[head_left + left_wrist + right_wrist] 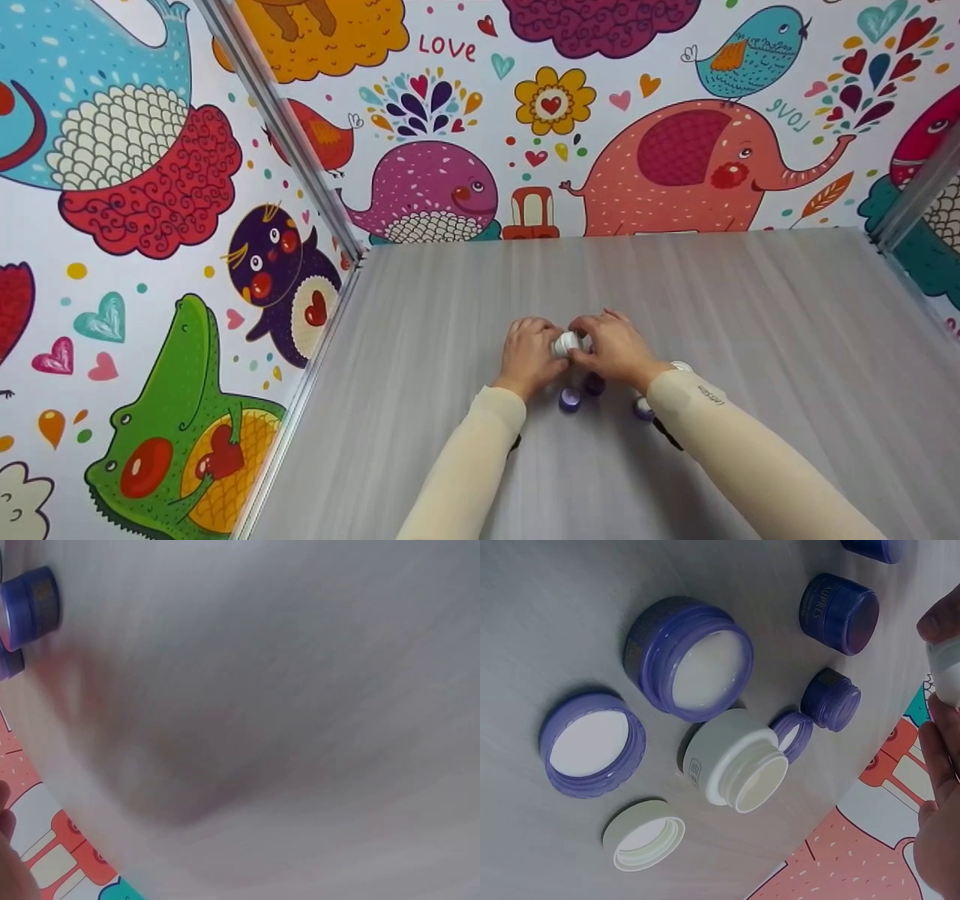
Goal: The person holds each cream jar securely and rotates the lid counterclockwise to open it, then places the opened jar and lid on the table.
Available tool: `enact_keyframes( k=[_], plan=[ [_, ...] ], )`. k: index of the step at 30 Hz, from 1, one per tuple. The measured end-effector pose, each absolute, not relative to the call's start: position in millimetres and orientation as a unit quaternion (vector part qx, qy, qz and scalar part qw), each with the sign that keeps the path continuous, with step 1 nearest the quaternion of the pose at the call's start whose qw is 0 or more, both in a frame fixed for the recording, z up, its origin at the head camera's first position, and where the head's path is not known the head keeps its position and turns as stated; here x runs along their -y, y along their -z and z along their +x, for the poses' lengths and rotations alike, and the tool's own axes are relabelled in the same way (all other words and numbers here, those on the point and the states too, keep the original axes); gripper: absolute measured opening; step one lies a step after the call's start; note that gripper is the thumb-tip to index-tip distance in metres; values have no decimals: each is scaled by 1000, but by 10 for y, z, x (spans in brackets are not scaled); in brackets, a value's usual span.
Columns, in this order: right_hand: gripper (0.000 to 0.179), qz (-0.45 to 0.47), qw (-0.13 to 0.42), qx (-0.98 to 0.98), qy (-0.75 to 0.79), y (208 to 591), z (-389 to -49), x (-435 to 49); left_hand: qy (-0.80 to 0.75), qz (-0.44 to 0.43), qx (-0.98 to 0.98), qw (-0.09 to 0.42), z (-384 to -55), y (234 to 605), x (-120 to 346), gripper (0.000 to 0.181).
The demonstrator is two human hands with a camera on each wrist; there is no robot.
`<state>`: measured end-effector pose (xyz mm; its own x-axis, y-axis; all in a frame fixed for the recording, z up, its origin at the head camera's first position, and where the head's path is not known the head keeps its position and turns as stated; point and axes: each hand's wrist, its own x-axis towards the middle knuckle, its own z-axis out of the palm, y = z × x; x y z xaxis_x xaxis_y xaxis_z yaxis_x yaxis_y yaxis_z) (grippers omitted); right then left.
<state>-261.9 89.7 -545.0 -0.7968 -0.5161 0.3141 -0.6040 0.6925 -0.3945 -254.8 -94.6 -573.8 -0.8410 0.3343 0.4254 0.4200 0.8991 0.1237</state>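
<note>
Between both hands, above the tabletop, is a small white jar [567, 344]. My left hand [527, 352] grips its left side with curled fingers. From the right, my right hand [615, 349] pinches the jar with thumb and fingers; whether its lid is on cannot be told. Part of the white jar [946, 671] shows between fingers at the edge of the right wrist view. Near the hands stand a purple jar [570, 400] and another purple jar [594, 383]. The left wrist view catches a purple jar [31, 606] at its edge.
An open purple jar [709, 675] with white contents, an open white jar [754, 772] and a small purple jar [831, 700] stand around. A purple lid [592, 744], a white lid [643, 834] and a small purple lid [793, 736] lie beside them. Patterned walls [551, 165] border the table.
</note>
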Motion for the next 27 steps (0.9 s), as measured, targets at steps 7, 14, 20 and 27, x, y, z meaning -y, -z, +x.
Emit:
enact_keyframes(
  k=[7, 14, 20, 27],
  plan=[
    [31, 315, 104, 909, -253, 5442, -2602, -894, 113, -201, 951, 207, -2541, 5734, 952, 37],
    [31, 312, 94, 910, -255, 5441, -2600, -898, 103, -195, 956, 195, -2532, 5714, 946, 38],
    [30, 295, 76, 917, -258, 5426, -2595, -888, 99, -193, 957, 190, -2531, 5704, 945, 39],
    [29, 279, 69, 922, -259, 5413, -2594, -871, 104, -196, 956, 194, -2534, 5702, 941, 36]
  ],
)
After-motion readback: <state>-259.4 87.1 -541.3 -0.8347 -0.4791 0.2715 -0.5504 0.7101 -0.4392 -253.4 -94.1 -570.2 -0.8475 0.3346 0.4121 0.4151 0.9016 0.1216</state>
